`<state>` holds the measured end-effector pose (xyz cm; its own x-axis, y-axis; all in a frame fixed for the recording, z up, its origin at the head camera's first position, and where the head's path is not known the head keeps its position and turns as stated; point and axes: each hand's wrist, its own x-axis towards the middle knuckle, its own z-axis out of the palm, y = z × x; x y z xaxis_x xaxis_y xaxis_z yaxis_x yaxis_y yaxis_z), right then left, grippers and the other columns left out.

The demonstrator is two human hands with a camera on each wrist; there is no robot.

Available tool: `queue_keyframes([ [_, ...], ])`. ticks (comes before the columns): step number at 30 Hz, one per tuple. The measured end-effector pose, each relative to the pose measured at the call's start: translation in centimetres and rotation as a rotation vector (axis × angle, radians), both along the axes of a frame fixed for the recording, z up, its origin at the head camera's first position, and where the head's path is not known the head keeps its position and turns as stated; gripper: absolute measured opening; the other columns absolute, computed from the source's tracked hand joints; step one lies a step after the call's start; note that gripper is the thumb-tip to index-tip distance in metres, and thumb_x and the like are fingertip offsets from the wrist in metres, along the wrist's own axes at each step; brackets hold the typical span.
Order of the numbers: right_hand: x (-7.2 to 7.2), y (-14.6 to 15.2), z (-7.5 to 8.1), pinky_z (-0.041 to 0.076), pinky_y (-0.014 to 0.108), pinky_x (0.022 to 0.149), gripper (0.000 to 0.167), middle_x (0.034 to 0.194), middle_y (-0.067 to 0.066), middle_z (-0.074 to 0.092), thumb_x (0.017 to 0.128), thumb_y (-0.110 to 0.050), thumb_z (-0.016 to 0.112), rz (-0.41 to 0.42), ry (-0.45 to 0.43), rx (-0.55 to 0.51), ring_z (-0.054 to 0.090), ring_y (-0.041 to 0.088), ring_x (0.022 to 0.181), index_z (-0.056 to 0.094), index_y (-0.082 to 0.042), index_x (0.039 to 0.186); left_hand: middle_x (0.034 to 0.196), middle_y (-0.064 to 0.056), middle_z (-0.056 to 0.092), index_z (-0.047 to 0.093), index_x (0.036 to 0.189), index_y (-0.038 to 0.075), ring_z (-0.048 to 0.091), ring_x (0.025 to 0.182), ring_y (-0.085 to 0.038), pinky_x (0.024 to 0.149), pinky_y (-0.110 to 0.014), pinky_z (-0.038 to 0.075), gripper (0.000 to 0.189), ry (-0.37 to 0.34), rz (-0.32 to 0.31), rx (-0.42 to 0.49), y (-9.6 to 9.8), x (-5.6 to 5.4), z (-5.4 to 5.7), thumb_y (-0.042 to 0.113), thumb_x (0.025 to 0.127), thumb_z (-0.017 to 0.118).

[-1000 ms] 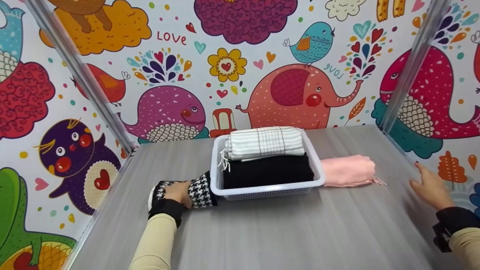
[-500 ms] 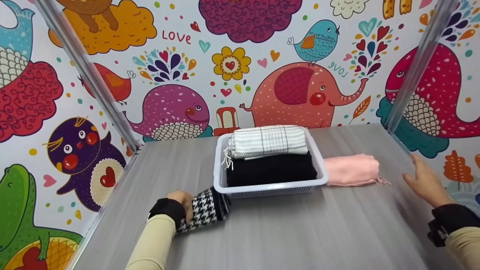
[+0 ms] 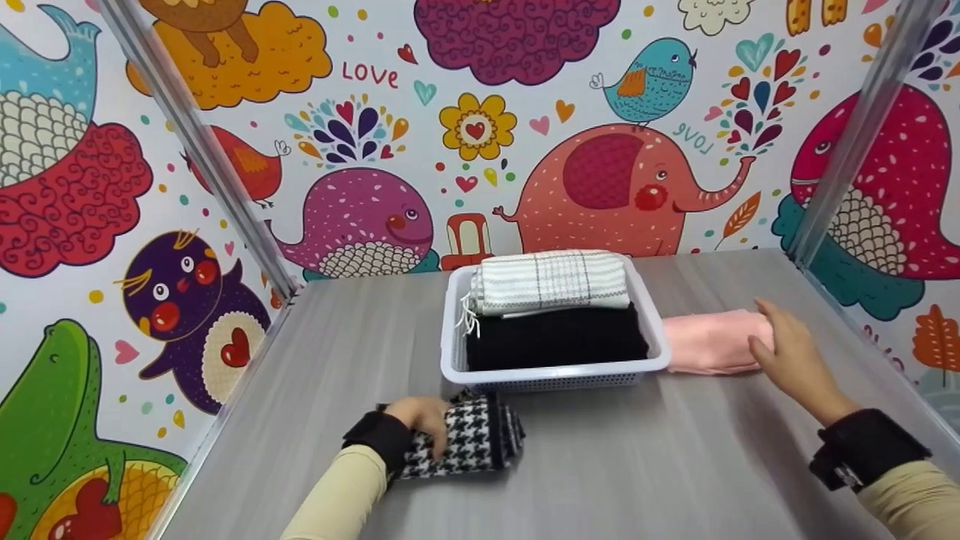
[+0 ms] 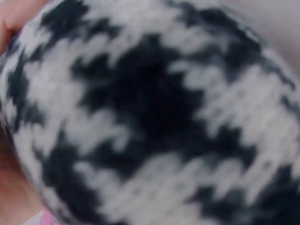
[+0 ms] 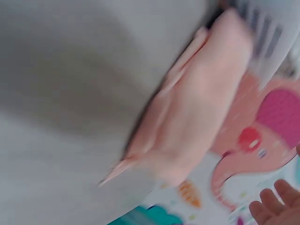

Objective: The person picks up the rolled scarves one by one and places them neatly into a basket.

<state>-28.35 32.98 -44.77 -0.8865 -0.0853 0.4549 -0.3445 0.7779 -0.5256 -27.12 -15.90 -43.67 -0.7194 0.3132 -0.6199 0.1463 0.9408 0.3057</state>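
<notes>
My left hand (image 3: 421, 418) grips a folded black-and-white houndstooth scarf (image 3: 471, 435) in front of the basket. Its knitted pattern fills the left wrist view, with fingers (image 4: 18, 14) at its edge. A white plastic basket (image 3: 555, 375) holds a folded black scarf (image 3: 555, 339) and, behind it, a white plaid scarf (image 3: 551, 281) with fringe. To the basket's right lies a rolled pink scarf (image 3: 712, 343). My right hand (image 3: 799, 364), fingers extended, overlaps that scarf's right end in the head view. In the right wrist view, the pink scarf (image 5: 192, 103) lies apart from the fingertips (image 5: 267, 194).
A grey wood-grain table (image 3: 622, 465) bears everything. Walls with cartoon animals (image 3: 600, 187) stand behind and at both sides, joined by metal corner posts (image 3: 862, 135).
The left hand has brought the houndstooth scarf from the basket's left side toward the front and right. The right hand has moved left from the right wall to the pink scarf.
</notes>
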Motion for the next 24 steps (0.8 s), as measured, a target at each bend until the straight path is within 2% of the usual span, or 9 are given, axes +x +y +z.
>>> queue_keyframes([
  [1, 0.1, -0.8, 0.2, 0.030, 0.065, 0.087, 0.049, 0.118, 0.036, 0.044, 0.085, -0.001, 0.053, 0.001, 0.030, -0.009, 0.038, 0.050, 0.106, 0.035, 0.014, 0.128, 0.119, -0.008, 0.058, 0.056, 0.122, 0.009, 0.053, 0.109, -0.027, 0.089, -0.037, 0.045, 0.069, 0.042, -0.006, 0.022, -0.4, -1.2, -2.6, 0.004, 0.056, 0.077],
  [2, 0.3, -1.6, 0.3, 0.031, 0.064, 0.086, 0.047, 0.115, 0.035, 0.046, 0.083, 0.001, 0.054, 0.006, 0.074, -0.015, 0.040, 0.049, 0.104, 0.038, 0.014, 0.125, 0.120, -0.008, 0.058, 0.056, 0.123, 0.010, 0.054, 0.109, -0.027, 0.088, -0.038, 0.046, 0.073, 0.076, -0.023, 0.027, -0.4, -2.1, -4.4, 0.007, 0.054, 0.079],
  [4, 0.7, -3.2, 0.3, 0.032, 0.059, 0.086, 0.044, 0.111, 0.033, 0.051, 0.079, 0.003, 0.055, 0.034, 0.158, -0.020, 0.044, 0.047, 0.102, 0.044, 0.014, 0.120, 0.118, -0.008, 0.060, 0.056, 0.124, 0.011, 0.056, 0.106, -0.027, 0.084, -0.036, 0.048, 0.076, 0.157, -0.055, 0.022, 0.6, -2.4, -5.9, 0.014, 0.052, 0.081],
  [5, 0.9, -4.1, 0.3, 0.033, 0.055, 0.086, 0.042, 0.108, 0.031, 0.053, 0.077, 0.004, 0.056, 0.050, 0.209, -0.010, 0.046, 0.045, 0.100, 0.047, 0.014, 0.117, 0.116, -0.008, 0.061, 0.057, 0.123, 0.010, 0.056, 0.105, -0.027, 0.084, -0.036, 0.048, 0.075, 0.199, -0.057, 0.014, 1.4, -2.0, -5.9, 0.014, 0.052, 0.082],
  [10, 2.3, -8.1, 0.4, 0.034, 0.036, 0.087, 0.042, 0.104, 0.022, 0.060, 0.069, 0.006, 0.063, 0.230, 0.439, 0.055, 0.052, 0.035, 0.096, 0.056, 0.008, 0.110, 0.104, -0.006, 0.065, 0.060, 0.115, 0.011, 0.061, 0.094, -0.022, 0.077, -0.031, 0.050, 0.070, 0.423, -0.176, 0.007, 5.3, 0.1, -5.6, 0.024, 0.050, 0.082],
  [14, 3.2, -10.5, 0.3, 0.035, 0.028, 0.089, 0.047, 0.103, 0.014, 0.061, 0.064, 0.008, 0.063, 0.378, 0.562, 0.141, 0.054, 0.029, 0.094, 0.059, 0.003, 0.111, 0.105, -0.008, 0.063, 0.057, 0.119, 0.009, 0.060, 0.095, -0.024, 0.080, -0.034, 0.049, 0.075, 0.484, -0.186, 0.015, 8.6, 0.9, -6.3, 0.028, 0.051, 0.081],
  [18, 4.1, -11.7, -0.3, 0.037, 0.027, 0.089, 0.049, 0.107, 0.011, 0.058, 0.064, 0.005, 0.066, 0.441, 0.532, 0.231, 0.054, 0.025, 0.097, 0.060, -0.003, 0.113, 0.105, -0.007, 0.062, 0.055, 0.119, 0.011, 0.058, 0.095, -0.026, 0.078, -0.036, 0.048, 0.074, 0.511, -0.170, 0.000, 12.2, 1.4, -6.5, 0.031, 0.053, 0.081],
  [21, 4.5, -11.9, -1.2, 0.040, 0.030, 0.088, 0.049, 0.114, 0.010, 0.055, 0.067, 0.000, 0.069, 0.515, 0.436, 0.275, 0.052, 0.024, 0.102, 0.059, -0.006, 0.114, 0.101, -0.003, 0.063, 0.056, 0.114, 0.015, 0.060, 0.092, -0.023, 0.074, -0.037, 0.049, 0.067, 0.564, -0.183, -0.032, 14.6, 1.6, -6.6, 0.034, 0.055, 0.081],
  [24, 4.8, -11.8, -2.2, 0.045, 0.036, 0.087, 0.050, 0.122, 0.011, 0.051, 0.073, -0.011, 0.071, 0.604, 0.292, 0.339, 0.049, 0.025, 0.109, 0.055, -0.006, 0.120, 0.095, -0.002, 0.064, 0.056, 0.113, 0.018, 0.061, 0.086, -0.021, 0.071, -0.038, 0.050, 0.063, 0.636, -0.215, -0.072, 16.5, 2.0, -6.7, 0.039, 0.059, 0.080],
])
